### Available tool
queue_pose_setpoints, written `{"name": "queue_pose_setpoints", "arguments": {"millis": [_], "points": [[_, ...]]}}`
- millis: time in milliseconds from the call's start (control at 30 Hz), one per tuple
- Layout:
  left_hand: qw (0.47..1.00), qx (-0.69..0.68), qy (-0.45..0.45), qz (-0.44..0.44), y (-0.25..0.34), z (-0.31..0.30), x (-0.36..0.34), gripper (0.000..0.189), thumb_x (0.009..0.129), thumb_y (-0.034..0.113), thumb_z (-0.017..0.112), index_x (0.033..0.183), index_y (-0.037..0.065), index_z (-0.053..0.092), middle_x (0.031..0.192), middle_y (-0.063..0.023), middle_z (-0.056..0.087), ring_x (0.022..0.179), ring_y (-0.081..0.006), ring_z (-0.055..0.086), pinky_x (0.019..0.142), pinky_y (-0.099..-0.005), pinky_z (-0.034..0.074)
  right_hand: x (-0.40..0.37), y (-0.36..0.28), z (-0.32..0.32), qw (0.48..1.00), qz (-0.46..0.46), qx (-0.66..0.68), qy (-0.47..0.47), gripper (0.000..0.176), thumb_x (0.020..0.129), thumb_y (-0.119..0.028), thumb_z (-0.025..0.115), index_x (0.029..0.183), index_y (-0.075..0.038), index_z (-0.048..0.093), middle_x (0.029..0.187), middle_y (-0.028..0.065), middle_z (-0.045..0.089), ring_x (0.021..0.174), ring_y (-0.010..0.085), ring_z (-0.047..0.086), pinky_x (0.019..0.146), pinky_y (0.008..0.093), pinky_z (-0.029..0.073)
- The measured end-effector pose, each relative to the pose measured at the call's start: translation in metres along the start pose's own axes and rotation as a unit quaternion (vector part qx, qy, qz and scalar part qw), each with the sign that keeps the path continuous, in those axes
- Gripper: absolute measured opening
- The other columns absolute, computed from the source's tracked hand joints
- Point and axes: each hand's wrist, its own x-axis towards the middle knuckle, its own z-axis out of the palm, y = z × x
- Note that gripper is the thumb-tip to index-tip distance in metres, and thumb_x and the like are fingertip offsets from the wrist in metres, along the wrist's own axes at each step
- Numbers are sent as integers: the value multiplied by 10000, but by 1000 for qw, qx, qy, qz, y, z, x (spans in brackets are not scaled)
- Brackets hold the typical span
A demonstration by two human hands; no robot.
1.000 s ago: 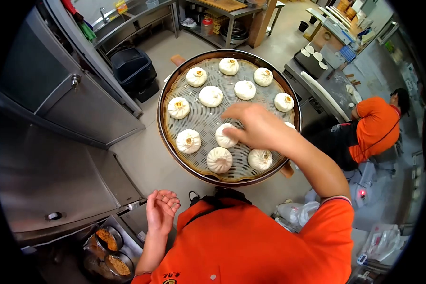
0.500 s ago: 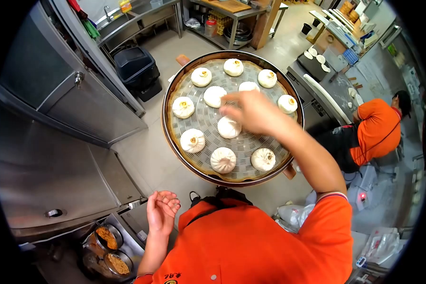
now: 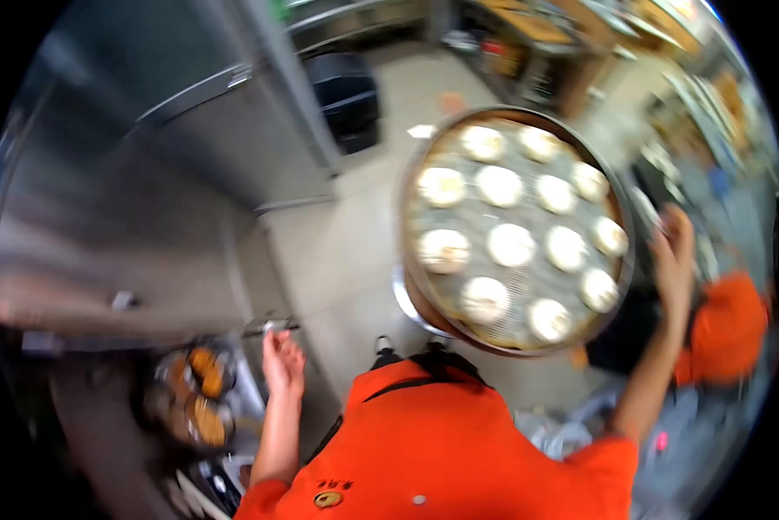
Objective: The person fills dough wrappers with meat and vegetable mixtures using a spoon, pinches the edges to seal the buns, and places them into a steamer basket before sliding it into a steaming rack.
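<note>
A round steamer tray (image 3: pixel 517 286) carries several pale buns, one of them a bun (image 3: pixel 511 245) near its middle. My right hand (image 3: pixel 674 247) is off the tray's right side, blurred, with its fingers apart and nothing visible in it. My left hand (image 3: pixel 284 362) is low at the left, near the edge of the metal cabinet, away from the tray; its fingers are loosely bent and apart, and it holds nothing.
A metal cabinet (image 3: pixel 129 260) fills the left side. Below it are bowls of orange filling (image 3: pixel 207 420). A black bin (image 3: pixel 346 100) stands behind. A co-worker in an orange shirt (image 3: pixel 729 329) is at the right, beside plastic bags (image 3: pixel 550 433).
My right hand has left the buns and moved right, beyond the tray's rim. The view has shifted and blurred, so the tray appears farther right. My left hand remains low at the left.
</note>
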Motion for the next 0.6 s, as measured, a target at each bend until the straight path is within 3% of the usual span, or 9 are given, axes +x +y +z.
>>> {"name": "queue_pose_setpoints", "arguments": {"millis": [33, 133, 200, 233, 267, 433, 467, 567, 600], "points": [[984, 19, 164, 72, 12, 7, -3, 376, 1044, 485, 547, 1089, 113, 586, 900, -10, 636, 795, -156, 630, 683, -305, 484, -1, 31, -9, 999, -12, -42, -16, 507, 1032, -208, 626, 1517, -137, 499, 1409, 102, 577, 1226, 225, 580, 1010, 374, 493], [898, 86, 314, 295, 70, -44, -8, 335, 1027, 393, 611, 1244, 139, 580, 1132, -22, 614, 1002, -147, 596, 794, -341, 510, -5, 123, -9, 988, 140, 56, -23, 594, 1068, -403, 568, 1592, -182, 397, 1579, 155, 447, 1423, 331, 474, 1163, 479, 377], [798, 153, 397, 428, 112, -86, -5, 363, 1002, 303, 679, 1282, 105, 560, 1281, -72, 527, 1047, -195, 557, 861, -344, 486, -10, 159, 8, 967, 242, 77, 5, 753, 1022, -641, 518, 1621, -218, 348, 1625, 126, 399, 1462, 366, 413, 1180, 528, 342], [657, 307, 456, 515, 132, -109, 0, 425, 971, 259, 720, 1312, 75, 545, 1323, -130, 492, 1099, -270, 520, 978, -387, 440, 0, 146, 34, 969, 230, 84, -16, 753, 1022, -641, 518, 1621, -218, 348, 1625, 126, 399, 1462, 366, 413, 1180, 528, 342], [656, 310, 475, 498, 155, -95, -9, 462, 957, 256, 731, 1321, 46, 538, 1327, -177, 482, 1180, -327, 484, 1065, -437, 381, 4, 133, 49, 957, 255, 137, -28, 741, 1030, -633, 506, 1616, -208, 352, 1617, 132, 406, 1460, 363, 417, 1181, 521, 344], [563, 473, 417, 534, 229, -107, 33, 485, 929, 292, 757, 1296, 41, 565, 1381, -203, 502, 1318, -374, 475, 1122, -457, 379, -16, 61, 79, 838, 425, 341, 13, 716, 1047, -594, 472, 1575, -116, 397, 1573, 140, 453, 1439, 331, 449, 1181, 469, 365], [557, 505, 407, 518, 244, -103, 44, 516, 917, 319, 768, 1295, 33, 567, 1393, -204, 504, 1348, -371, 465, 1129, -463, 376, -13, 73, 76, 846, 390, 359, -53, 711, 1042, -571, 496, 1553, -81, 422, 1551, 125, 479, 1426, 313, 462, 1171, 466, 376], [637, 496, 407, 428, 298, -111, 93, 534, 915, 370, 766, 1256, -23, 645, 1317, -207, 613, 1260, -332, 568, 1086, -443, 434, -18, 74, 76, 904, 293, 308, -49, 622, 1062, -490, 494, 1538, -91, 458, 1529, 113, 504, 1401, 287, 489, 1169, 438, 387], [630, 438, 421, 484, 305, -128, 127, 479, 921, 361, 763, 1197, -24, 694, 1233, -194, 682, 1164, -325, 629, 1046, -434, 466, -16, 91, 73, 934, 235, 265, -47, 595, 1075, -478, 478, 1520, -82, 488, 1526, 118, 511, 1389, 287, 503, 1167, 430, 390]]}}
